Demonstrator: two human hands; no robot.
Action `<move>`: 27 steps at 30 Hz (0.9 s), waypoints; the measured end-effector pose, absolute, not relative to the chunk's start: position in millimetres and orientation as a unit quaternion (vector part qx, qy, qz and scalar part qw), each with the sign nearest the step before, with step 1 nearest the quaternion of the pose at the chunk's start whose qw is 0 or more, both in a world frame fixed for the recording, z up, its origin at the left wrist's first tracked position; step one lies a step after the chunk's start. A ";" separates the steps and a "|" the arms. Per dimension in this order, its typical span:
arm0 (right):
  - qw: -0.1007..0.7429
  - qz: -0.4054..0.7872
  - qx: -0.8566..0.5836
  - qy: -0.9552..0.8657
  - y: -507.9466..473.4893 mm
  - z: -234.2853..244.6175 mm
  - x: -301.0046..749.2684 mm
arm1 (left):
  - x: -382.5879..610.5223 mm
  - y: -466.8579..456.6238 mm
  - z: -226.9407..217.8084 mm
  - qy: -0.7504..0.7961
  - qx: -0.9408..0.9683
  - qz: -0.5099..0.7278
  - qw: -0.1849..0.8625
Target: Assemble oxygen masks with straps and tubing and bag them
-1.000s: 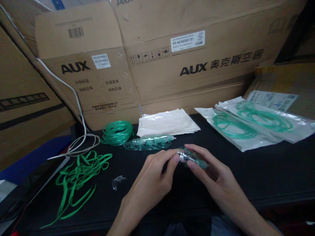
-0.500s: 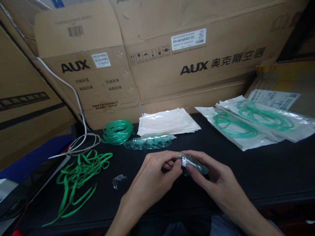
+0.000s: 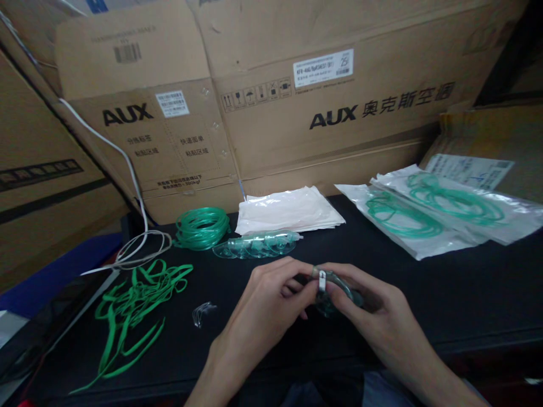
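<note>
Over the front of the black table, both hands are closed on a clear green oxygen mask [image 3: 335, 307]. A small silver nose clip [image 3: 322, 281] lies across its narrow end. My left hand [image 3: 269, 305] pinches the left edge of the mask beside the clip, with the thumb against it. Around the right side curls my right hand [image 3: 377, 299], its thumb on the near face. Much of the mask is hidden by the fingers. Behind the hands lies a row of nested clear green masks [image 3: 257, 245]. Small thin silver pieces [image 3: 203, 314] lie left of my left hand.
Green elastic straps [image 3: 136, 299] lie tangled at the left. A coil of green tubing [image 3: 202, 228] and white pouches [image 3: 288, 210] sit at the back. Packed tubing bags [image 3: 407, 220] are at the right. Cardboard boxes [image 3: 271, 135] wall the far side; a white cable [image 3: 134, 175] hangs left.
The mask has turned between my fingers, so the silver clip now stands more upright and faces me. Both hands stay in nearly the same place.
</note>
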State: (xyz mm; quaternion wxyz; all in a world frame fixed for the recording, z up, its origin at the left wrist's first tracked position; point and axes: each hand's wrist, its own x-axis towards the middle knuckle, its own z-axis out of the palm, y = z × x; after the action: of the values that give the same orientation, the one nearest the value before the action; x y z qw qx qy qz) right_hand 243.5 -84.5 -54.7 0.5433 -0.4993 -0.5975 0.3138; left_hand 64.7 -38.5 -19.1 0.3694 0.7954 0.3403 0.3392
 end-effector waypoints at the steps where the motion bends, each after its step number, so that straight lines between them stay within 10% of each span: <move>1: 0.545 0.311 -0.501 -0.595 -84.8 -55.4 243.6 | 65.4 -38.5 -19.9 0.338 0.797 0.344 0.363; 27: 0.580 0.298 -0.510 -0.561 -85.0 -52.0 239.5 | 62.2 -46.0 -14.1 0.347 0.828 0.301 0.322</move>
State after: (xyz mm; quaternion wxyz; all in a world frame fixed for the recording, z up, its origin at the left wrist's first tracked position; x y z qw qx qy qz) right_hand 239.5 -85.0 -52.0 0.5800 -0.5098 -0.5614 0.2977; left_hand 62.2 -46.0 -14.1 0.3221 0.8277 0.3472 0.3010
